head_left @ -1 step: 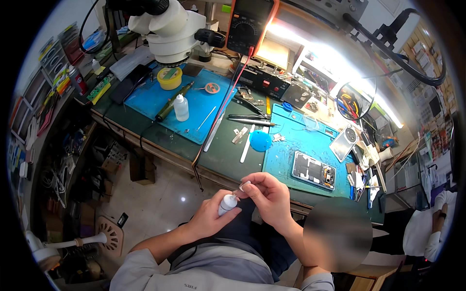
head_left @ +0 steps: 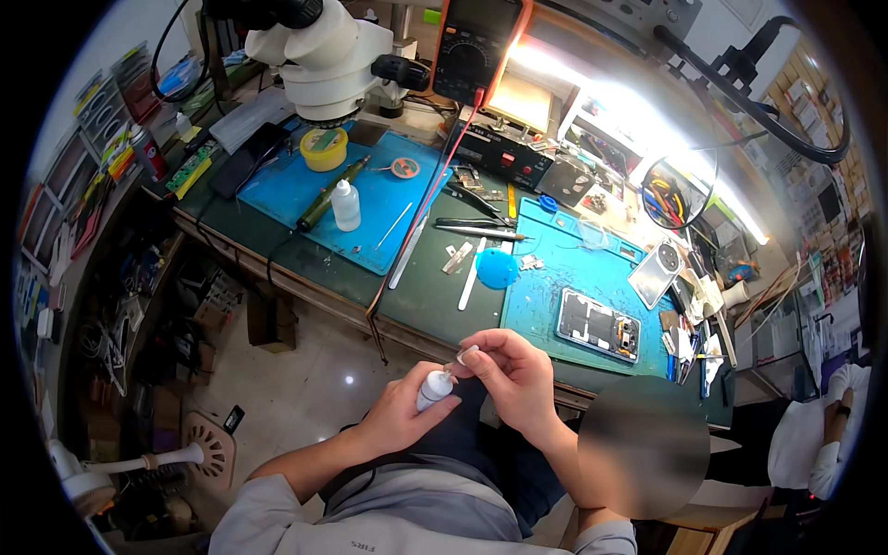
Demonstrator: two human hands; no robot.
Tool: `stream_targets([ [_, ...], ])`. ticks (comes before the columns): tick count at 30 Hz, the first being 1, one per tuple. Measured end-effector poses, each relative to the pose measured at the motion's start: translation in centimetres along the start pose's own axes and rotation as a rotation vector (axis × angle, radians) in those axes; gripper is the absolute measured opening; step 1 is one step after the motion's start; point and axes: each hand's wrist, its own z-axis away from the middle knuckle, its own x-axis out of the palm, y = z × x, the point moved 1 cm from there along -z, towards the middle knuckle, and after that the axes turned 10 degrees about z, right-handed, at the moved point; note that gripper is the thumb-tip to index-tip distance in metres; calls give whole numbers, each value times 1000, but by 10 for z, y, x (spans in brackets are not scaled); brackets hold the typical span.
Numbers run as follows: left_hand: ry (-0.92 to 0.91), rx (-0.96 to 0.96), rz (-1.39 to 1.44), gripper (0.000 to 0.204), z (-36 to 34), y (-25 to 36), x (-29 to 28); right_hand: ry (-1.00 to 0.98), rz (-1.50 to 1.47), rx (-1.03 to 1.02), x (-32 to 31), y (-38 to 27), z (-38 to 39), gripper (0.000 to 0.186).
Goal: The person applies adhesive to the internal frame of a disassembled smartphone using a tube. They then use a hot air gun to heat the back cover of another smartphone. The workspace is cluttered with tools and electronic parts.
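My left hand (head_left: pixel 404 413) is wrapped round a small white dropper bottle (head_left: pixel 433 390), tilted with its narrow tip up, over my lap in front of the bench. Close by that tip, my right hand (head_left: pixel 514 379) pinches a small white piece (head_left: pixel 467 352) between thumb and fingers. The fingers partly cover the piece, so its kind is unclear. On the blue mat beyond my right hand lies an opened phone (head_left: pixel 598 325) with its inside parts showing.
A microscope (head_left: pixel 319 65) and a multimeter (head_left: pixel 474 51) stand at the back. The left blue mat (head_left: pixel 370 250) bears a second white bottle (head_left: pixel 346 205) and a yellow tub (head_left: pixel 323 150). Pliers (head_left: pixel 474 199) lie mid-bench; a phone back cover (head_left: pixel 657 273) lies right. Another person (head_left: pixel 800 444) is at far right.
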Motion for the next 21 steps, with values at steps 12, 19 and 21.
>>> stream_targets([
  [12, -27, 14, -14, 35, 0, 8, 0, -24, 87, -44, -3, -2, 2, 14],
  [19, -32, 18, -62, 39, 0, 5, -2, 8, 139, -140, -4, -5, 3, 14],
  [21, -21, 33, -105, 40, 0, 3, -3, -124, 361, -276, -7, -12, 1, 14],
])
